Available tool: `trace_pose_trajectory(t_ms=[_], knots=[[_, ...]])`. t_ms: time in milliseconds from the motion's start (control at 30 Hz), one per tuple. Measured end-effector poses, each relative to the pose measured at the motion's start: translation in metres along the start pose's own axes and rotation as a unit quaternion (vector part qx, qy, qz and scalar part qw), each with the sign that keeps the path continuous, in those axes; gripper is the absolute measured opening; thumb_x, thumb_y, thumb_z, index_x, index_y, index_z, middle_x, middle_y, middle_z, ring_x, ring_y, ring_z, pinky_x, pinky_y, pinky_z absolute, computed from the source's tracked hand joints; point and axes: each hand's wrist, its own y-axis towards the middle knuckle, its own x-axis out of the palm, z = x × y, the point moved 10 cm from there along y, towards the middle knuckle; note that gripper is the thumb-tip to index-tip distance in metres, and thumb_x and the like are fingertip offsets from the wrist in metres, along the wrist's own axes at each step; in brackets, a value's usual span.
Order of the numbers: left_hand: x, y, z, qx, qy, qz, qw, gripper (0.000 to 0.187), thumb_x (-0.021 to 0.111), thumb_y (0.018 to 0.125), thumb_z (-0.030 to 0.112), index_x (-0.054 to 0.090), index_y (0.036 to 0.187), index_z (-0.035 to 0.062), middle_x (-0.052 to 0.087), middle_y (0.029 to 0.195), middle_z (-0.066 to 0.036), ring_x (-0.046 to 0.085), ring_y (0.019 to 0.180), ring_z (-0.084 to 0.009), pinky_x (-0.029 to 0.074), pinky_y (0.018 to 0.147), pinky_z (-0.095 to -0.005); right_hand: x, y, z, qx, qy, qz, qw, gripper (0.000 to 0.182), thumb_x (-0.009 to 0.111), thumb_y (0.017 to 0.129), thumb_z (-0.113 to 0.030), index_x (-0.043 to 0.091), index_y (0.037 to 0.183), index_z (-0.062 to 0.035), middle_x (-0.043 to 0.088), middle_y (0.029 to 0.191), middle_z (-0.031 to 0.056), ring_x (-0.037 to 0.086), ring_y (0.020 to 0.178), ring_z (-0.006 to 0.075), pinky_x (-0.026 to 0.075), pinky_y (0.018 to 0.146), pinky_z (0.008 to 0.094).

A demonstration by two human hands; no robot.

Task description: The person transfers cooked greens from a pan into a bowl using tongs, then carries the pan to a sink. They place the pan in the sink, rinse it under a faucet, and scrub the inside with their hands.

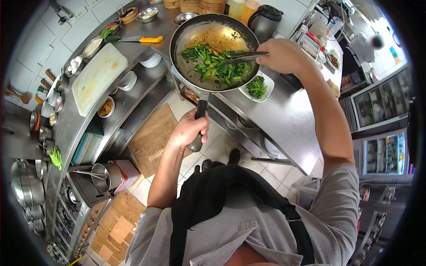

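Observation:
My left hand [191, 129] is wrapped round the black handle of a frying pan [213, 33], holding it up over the counter's edge. Chopped leafy greens [217, 64] lie in the pan, with oily brown bits on its far side. My right hand [282, 55] grips dark tongs [244, 56] from the right, their tips at the greens. Partly under the pan's right rim stands a white dish [267, 92] holding more cooked greens [256, 87].
On the left counter lie a white cutting board [100, 77] and a yellow-handled knife [141, 39]. A black jug [265, 21] stands behind the pan. A steel pot [106, 176] is low on the left. The steel counter [293, 117] extends to the right.

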Motion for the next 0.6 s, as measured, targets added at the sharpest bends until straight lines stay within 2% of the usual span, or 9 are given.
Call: trace_pose_trajectory(t_ms=[67, 300, 367, 533, 600], knots=[[0.000, 0.002, -0.001, 0.000, 0.001, 0.004, 1.000, 0.015, 0.059, 0.084, 0.010, 0.046, 0.088, 0.0032, 0.050, 0.061, -0.002, 0.050, 0.043, -0.0142, 0.044, 0.044, -0.0278, -0.002, -0.002, -0.008, 0.001, 0.039, 0.024, 0.999, 0.029, 0.066, 0.085, -0.036, 0.073, 0.100, -0.0114, 0.070, 0.087, 0.0152, 0.067, 0.087, 0.0348, 0.050, 0.080, 0.0459], [0.004, 0.002, -0.004, -0.004, 0.007, 0.007, 1.000, 0.014, 0.058, 0.084, 0.008, 0.046, 0.089, 0.0031, 0.050, 0.061, -0.002, 0.051, 0.043, -0.0145, 0.044, 0.044, -0.0280, 0.020, 0.034, -0.044, -0.020, -0.019, 0.016, 0.999, 0.027, 0.065, 0.087, -0.034, 0.073, 0.098, -0.0113, 0.070, 0.085, 0.0148, 0.067, 0.089, 0.0346, 0.052, 0.077, 0.0474], [0.005, -0.001, -0.004, -0.004, 0.014, 0.005, 1.000, 0.015, 0.058, 0.084, 0.008, 0.046, 0.089, 0.0032, 0.050, 0.061, -0.002, 0.051, 0.043, -0.0146, 0.044, 0.044, -0.0281, 0.030, 0.039, -0.057, -0.027, -0.038, 0.016, 0.999, 0.027, 0.064, 0.086, -0.031, 0.073, 0.094, -0.0069, 0.071, 0.090, 0.0145, 0.069, 0.091, 0.0334, 0.054, 0.078, 0.0445], [0.004, -0.002, -0.005, 0.001, -0.004, -0.001, 1.000, 0.015, 0.059, 0.084, 0.008, 0.045, 0.090, 0.0033, 0.050, 0.061, -0.002, 0.051, 0.043, -0.0148, 0.044, 0.043, -0.0282, 0.018, 0.037, -0.055, -0.075, -0.012, 0.086, 0.993, 0.020, 0.064, 0.086, -0.028, 0.072, 0.093, -0.0106, 0.069, 0.085, 0.0148, 0.066, 0.085, 0.0360, 0.051, 0.074, 0.0492], [0.003, -0.002, -0.005, 0.003, 0.007, 0.004, 1.000, 0.015, 0.059, 0.084, 0.008, 0.045, 0.090, 0.0035, 0.050, 0.061, -0.002, 0.051, 0.043, -0.0149, 0.044, 0.044, -0.0282, 0.013, 0.028, -0.059, -0.087, -0.005, 0.051, 0.995, 0.019, 0.065, 0.086, -0.028, 0.071, 0.092, -0.0104, 0.069, 0.084, 0.0144, 0.067, 0.084, 0.0357, 0.052, 0.074, 0.0490]])
